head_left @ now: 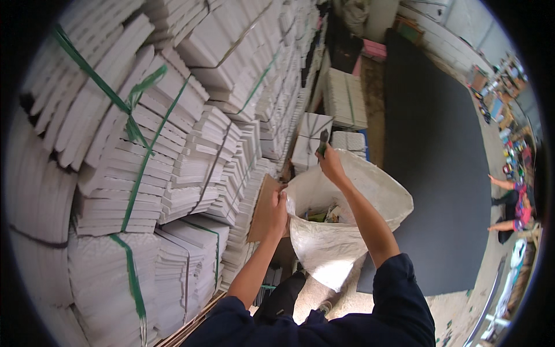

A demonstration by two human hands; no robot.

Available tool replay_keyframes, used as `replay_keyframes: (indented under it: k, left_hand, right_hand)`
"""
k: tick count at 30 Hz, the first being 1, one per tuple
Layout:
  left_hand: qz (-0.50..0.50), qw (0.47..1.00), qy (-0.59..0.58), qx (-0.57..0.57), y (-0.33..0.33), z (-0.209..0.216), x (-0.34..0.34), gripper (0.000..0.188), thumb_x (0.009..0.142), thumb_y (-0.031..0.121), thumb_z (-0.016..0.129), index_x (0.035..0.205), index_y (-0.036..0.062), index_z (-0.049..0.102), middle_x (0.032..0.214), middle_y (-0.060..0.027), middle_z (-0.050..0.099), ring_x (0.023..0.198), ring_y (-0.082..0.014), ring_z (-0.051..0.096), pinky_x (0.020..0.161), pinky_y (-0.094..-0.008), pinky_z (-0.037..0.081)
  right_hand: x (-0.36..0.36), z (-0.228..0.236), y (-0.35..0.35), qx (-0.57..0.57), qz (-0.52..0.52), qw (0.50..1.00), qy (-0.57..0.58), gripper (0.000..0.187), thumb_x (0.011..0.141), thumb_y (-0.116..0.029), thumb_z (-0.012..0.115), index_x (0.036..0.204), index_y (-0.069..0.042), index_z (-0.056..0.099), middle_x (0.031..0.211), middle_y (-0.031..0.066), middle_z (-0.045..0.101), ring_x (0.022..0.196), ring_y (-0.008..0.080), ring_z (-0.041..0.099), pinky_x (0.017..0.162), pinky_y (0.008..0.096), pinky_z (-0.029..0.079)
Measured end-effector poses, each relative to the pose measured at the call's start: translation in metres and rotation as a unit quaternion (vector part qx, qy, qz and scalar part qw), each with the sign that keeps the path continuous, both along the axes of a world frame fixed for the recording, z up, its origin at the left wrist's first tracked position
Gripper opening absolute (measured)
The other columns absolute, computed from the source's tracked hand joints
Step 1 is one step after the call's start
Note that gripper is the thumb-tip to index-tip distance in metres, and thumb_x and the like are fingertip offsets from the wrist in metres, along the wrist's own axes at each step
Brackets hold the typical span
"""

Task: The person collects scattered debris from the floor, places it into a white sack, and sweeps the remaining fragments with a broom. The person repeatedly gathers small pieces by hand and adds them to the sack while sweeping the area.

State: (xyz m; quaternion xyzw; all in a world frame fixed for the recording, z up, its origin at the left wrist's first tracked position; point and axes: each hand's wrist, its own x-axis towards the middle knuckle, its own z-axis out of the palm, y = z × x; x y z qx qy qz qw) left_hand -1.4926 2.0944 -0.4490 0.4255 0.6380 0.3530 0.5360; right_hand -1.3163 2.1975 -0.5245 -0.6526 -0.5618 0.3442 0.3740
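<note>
A large white woven sack (381,199) gapes in front of me, with mixed scraps (332,215) lying inside it. At its left rim my left hand (280,211) is closed on the edge of the sack. A brown cardboard piece (263,209) stands just beside that hand; whether the fingers touch it too, I cannot tell. Above the far side of the sack's mouth, my right hand (332,165) is closed around a small dark green, elongated object (323,140). Its exact kind does not show.
Tall stacks of white foam sheets (121,185), tied with green straps (134,277), fill the left. Strapped white bundles (312,139) stand beyond the sack. To the right lies a large black sheet (433,173). A person (517,205) and assorted clutter (509,121) are at the far right.
</note>
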Motion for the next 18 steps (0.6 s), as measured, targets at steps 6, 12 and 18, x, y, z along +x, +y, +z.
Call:
replay_keyframes:
  k: [6,12,18]
  left_hand:
    - [0.034,0.93,-0.359,-0.067,-0.094,-0.01,0.044,0.034,0.089,0.02,0.041,0.118,0.004,0.038,0.109,-0.0071,0.047,0.1,-0.0159,0.046,0.086,-0.0294,0.038]
    - [-0.08,0.899,-0.421,-0.096,-0.198,0.037,0.095,0.038,0.086,0.024,0.047,0.12,0.0093,0.037,0.112,-0.0082,0.045,0.103,-0.0187,0.045,0.086,-0.0331,0.04]
    - [-0.213,0.893,-0.394,-0.047,-0.314,0.077,0.124,0.027,0.088,0.019,0.045,0.113,0.0089,0.041,0.104,-0.0053,0.046,0.095,-0.0134,0.046,0.078,-0.0284,0.042]
  right_hand:
    - [0.049,0.063,-0.14,0.073,-0.161,0.984,-0.001,0.021,0.078,-0.009,0.053,0.093,0.001,0.042,0.086,0.0231,0.051,0.081,0.042,0.048,0.068,0.0435,0.038]
    - [0.085,0.14,-0.288,0.078,-0.237,0.962,0.113,0.018,0.081,-0.007,0.051,0.095,0.0,0.041,0.078,0.0143,0.051,0.065,0.0269,0.055,0.053,0.0342,0.043]
    - [0.107,0.197,-0.447,0.192,-0.228,0.92,0.255,0.011,0.084,-0.004,0.046,0.093,0.0,0.041,0.076,0.0089,0.05,0.059,0.0154,0.058,0.049,0.0246,0.048]
